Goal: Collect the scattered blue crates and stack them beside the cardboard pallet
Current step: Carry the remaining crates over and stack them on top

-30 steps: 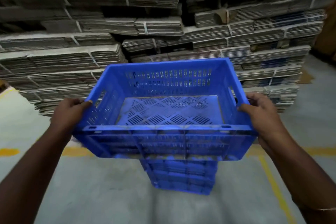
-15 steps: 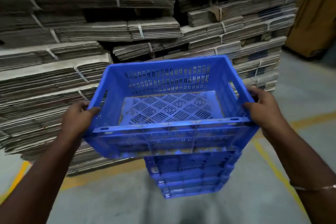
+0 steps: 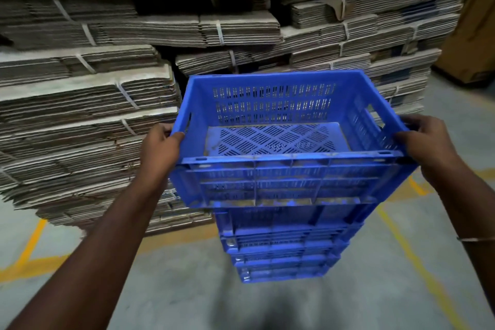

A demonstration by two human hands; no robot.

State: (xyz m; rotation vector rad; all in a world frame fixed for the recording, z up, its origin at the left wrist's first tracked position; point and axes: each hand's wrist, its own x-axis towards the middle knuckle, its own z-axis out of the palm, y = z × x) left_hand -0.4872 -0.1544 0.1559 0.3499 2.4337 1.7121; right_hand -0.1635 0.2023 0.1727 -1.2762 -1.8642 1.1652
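Left hand (image 3: 160, 149) at 9 o'clock and right hand (image 3: 426, 146) at 3 grasp the crate (image 3: 289, 169) by its side rims, directly above the stack (image 3: 286, 246); cardboard (image 3: 107, 115) rises beyond at 12.

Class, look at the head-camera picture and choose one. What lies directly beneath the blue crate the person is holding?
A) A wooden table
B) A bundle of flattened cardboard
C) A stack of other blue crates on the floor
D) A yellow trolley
C: the held blue crate, gripped by the left hand and right hand, hangs over a stack of blue crates on the floor.
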